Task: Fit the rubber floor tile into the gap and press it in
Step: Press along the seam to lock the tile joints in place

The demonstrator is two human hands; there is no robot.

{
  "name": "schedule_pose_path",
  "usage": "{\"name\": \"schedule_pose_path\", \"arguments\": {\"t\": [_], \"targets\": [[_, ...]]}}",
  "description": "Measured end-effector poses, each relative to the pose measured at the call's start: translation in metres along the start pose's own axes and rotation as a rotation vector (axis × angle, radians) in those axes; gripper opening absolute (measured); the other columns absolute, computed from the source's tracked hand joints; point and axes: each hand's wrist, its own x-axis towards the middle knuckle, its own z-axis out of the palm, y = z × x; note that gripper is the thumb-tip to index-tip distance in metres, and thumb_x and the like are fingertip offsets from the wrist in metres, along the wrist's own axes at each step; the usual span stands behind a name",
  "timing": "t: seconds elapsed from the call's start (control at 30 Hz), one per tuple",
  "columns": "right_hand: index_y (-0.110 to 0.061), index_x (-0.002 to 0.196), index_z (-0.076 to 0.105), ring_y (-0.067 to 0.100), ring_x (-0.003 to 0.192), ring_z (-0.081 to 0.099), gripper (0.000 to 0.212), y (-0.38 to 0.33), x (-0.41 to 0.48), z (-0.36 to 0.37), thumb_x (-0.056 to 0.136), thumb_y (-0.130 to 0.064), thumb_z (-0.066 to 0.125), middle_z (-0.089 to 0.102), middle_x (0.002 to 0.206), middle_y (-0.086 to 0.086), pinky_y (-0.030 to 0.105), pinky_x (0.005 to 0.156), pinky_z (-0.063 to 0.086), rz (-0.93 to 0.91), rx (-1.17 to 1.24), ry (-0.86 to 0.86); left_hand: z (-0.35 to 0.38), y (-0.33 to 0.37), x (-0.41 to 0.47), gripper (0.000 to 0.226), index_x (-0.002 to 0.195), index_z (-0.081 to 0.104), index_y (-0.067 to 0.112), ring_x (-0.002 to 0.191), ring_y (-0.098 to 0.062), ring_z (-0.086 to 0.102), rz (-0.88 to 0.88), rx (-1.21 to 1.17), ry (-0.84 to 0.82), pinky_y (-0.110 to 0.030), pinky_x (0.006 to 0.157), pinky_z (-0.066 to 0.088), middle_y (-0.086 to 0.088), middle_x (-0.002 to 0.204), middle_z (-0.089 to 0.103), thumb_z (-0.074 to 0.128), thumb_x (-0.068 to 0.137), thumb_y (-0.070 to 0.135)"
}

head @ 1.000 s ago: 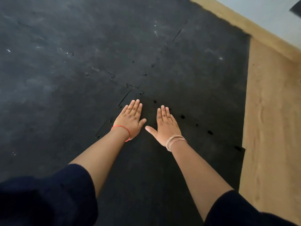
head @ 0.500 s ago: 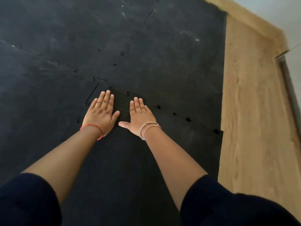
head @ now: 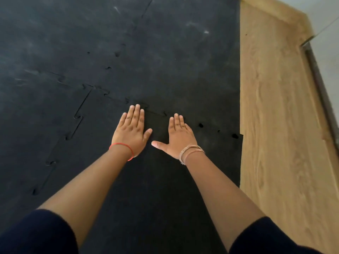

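Dark sleeves (head: 42,233) lowest in frame, bare forearms reaching out; left hand (head: 131,132) and right hand (head: 178,138) flat, fingers released and spread, palms down on black rubber floor tile (head: 146,189), fingertips at its far jigsaw seam (head: 156,111); wood floor (head: 275,125) right

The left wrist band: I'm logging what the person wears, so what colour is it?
Red, a thin band on the left wrist, clear in the head view.

Both palms lie flat on the black rubber floor tile (head: 146,180), left hand (head: 131,133) and right hand (head: 178,139) side by side, fingers (head: 136,114) reaching its far jigsaw seam. Wooden floor (head: 275,125) borders the tile's right edge.
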Motion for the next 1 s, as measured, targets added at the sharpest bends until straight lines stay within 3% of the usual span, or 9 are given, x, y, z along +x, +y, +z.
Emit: {"name": "schedule_pose_path", "arguments": {"t": [0.23, 0.33, 0.43, 0.5, 0.63, 1.0], "targets": [[-0.005, 0.145, -0.012, 0.024, 0.143, -0.014, 0.099, 0.005, 0.007, -0.022, 0.085, -0.067, 0.037, -0.018, 0.155, 0.012, 0.036, 0.116, 0.003, -0.027, 0.026, -0.198, -0.002, -0.001, 0.003, 0.066, 0.144, -0.013, 0.007, 0.14, -0.018, -0.02, -0.003, 0.014, -0.035, -0.033, 0.113, -0.01, -0.009, 0.154, -0.019, 0.013, 0.095, 0.045], [-0.007, 0.146, -0.011, 0.022, 0.143, -0.016, 0.092, 0.013, -0.006, -0.006, 0.088, -0.063, 0.032, -0.019, 0.156, 0.008, 0.035, 0.116, -0.001, -0.008, 0.148, -0.057, -0.006, -0.001, 0.004, 0.067, 0.144, -0.012, 0.007, 0.14, -0.018, -0.019, -0.009, -0.009, -0.072, -0.033, 0.114, -0.009, -0.008, 0.154, -0.019, 0.015, 0.096, 0.044], [-0.007, 0.146, -0.013, 0.023, 0.142, -0.02, 0.09, 0.036, -0.038, 0.029, 0.088, -0.066, 0.023, -0.02, 0.155, 0.008, 0.037, 0.116, -0.005, 0.168, 0.21, 0.155, -0.008, 0.005, 0.003, 0.067, 0.144, -0.012, 0.006, 0.14, -0.02, -0.02, -0.028, -0.013, -0.091, -0.034, 0.115, -0.008, -0.01, 0.154, -0.019, 0.015, 0.096, 0.044], [-0.007, 0.145, -0.014, 0.023, 0.142, -0.021, 0.094, 0.051, -0.05, 0.041, 0.085, -0.07, 0.022, -0.021, 0.155, 0.009, 0.037, 0.117, -0.006, 0.232, 0.198, 0.181, -0.006, 0.021, -0.002, 0.066, 0.144, -0.012, 0.006, 0.14, -0.02, -0.021, 0.034, -0.006, -0.076, -0.034, 0.115, -0.009, -0.01, 0.154, -0.019, 0.014, 0.096, 0.044], [-0.006, 0.145, -0.014, 0.023, 0.142, -0.019, 0.098, 0.063, -0.046, 0.037, 0.083, -0.073, 0.022, -0.019, 0.155, 0.011, 0.036, 0.116, -0.007, 0.196, 0.164, 0.153, 0.003, 0.065, -0.001, 0.062, 0.144, -0.012, 0.009, 0.139, -0.016, -0.021, 0.2, -0.033, -0.051, -0.03, 0.112, -0.012, -0.006, 0.154, -0.018, 0.011, 0.097, 0.042], [-0.005, 0.146, -0.01, 0.026, 0.144, -0.011, 0.102, 0.076, -0.031, 0.009, 0.082, -0.07, 0.037, -0.015, 0.156, 0.013, 0.038, 0.116, 0.005, 0.15, 0.108, -0.15, 0.0, 0.072, 0.006, 0.061, 0.143, -0.015, 0.011, 0.139, -0.016, -0.021, 0.17, 0.046, -0.097, -0.029, 0.111, -0.012, -0.006, 0.154, -0.02, 0.01, 0.097, 0.041]]}}
